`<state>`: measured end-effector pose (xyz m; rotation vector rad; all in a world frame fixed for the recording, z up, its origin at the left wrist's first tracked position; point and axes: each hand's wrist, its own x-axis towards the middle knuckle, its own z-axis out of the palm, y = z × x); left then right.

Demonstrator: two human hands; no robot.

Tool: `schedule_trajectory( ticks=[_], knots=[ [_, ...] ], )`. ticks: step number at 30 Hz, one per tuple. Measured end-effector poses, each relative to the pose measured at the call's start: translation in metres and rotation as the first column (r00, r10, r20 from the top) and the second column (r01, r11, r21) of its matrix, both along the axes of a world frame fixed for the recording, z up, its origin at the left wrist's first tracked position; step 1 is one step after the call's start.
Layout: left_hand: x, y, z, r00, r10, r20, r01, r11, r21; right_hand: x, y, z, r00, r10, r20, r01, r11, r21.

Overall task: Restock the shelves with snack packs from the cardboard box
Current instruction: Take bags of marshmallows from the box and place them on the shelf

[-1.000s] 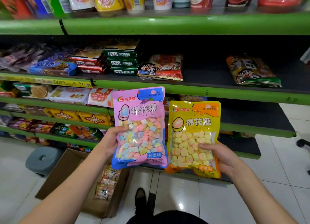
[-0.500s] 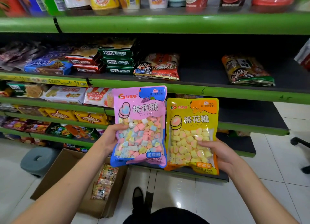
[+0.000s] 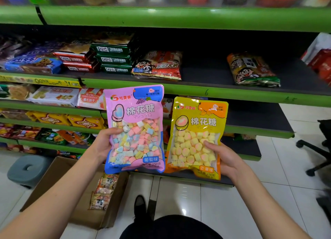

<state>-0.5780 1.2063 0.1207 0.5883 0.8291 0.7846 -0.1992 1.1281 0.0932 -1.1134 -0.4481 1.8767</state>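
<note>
Below, cardboard box (image 3: 59, 188) with snack packs (image 3: 103, 192); left grip (image 3: 102, 145) clamped on pink marshmallow bag (image 3: 135, 129), right grip (image 3: 225, 160) on yellow bag (image 3: 195, 136).

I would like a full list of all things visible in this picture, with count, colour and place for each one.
pink marshmallow bag: one, pink and blue, held up at centre.
yellow marshmallow bag: one, yellow and orange, right of the pink one.
cardboard box: one, brown, on the floor at lower left, snack packs inside.
shelves: several tiers, green-edged, partly stocked.
stool: one, grey, far left on the floor.
office chair: one, black, right edge.
left hand: grips the pink bag.
right hand: grips the yellow bag.
</note>
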Motion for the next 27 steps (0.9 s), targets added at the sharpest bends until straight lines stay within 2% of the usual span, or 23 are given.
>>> schedule_trajectory(
  ticks=[7,27],
  knots=[
    [-0.002,0.001,0.0,0.998,0.049,-0.043,-0.051,0.998,-0.035,0.001,0.0,-0.003,0.998,0.024,-0.061,-0.023,1.0,0.014],
    [0.012,0.01,0.004,0.998,-0.023,-0.066,0.022,1.0,-0.021,0.012,-0.003,-0.011,0.995,0.007,-0.097,-0.007,1.0,0.0]
  ],
)
